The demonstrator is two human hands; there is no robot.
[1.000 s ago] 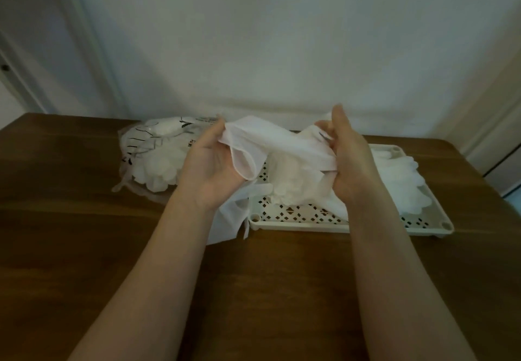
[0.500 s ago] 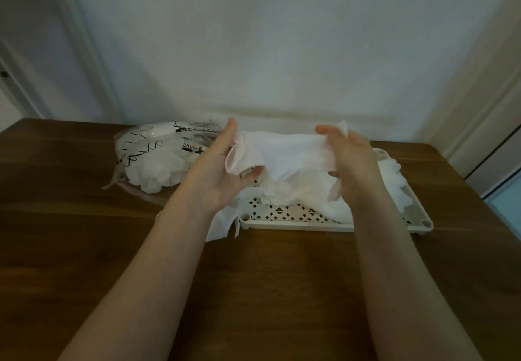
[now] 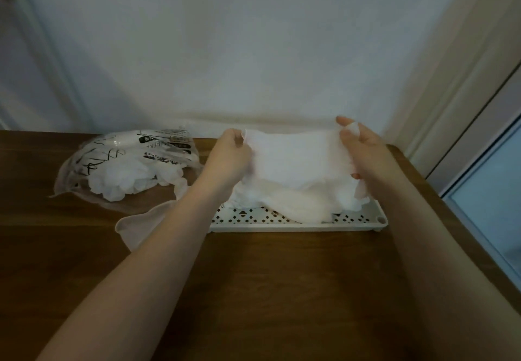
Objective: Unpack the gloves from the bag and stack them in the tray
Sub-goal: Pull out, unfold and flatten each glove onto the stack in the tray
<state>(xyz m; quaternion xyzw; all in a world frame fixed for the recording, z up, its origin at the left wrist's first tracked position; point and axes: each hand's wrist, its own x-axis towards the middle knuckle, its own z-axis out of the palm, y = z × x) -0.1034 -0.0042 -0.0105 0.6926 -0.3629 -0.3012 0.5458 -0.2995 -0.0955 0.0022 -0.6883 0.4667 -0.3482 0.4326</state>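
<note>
Both hands are pinching one white glove (image 3: 296, 157), the left hand (image 3: 229, 156) and right hand (image 3: 363, 149) stretching it flat above the tray (image 3: 282, 226). More gloves are lying in the tray, and the bag (image 3: 124, 163) is sitting on the table (image 3: 282, 290) to its left.

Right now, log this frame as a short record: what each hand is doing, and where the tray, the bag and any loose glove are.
left hand: pinches the glove's left edge
right hand: pinches its right edge
glove: stretched flat between the hands, above the tray
tray: on the table, white gloves piled inside
bag: left of the tray, gloves inside
loose glove: on the table by the left forearm
</note>
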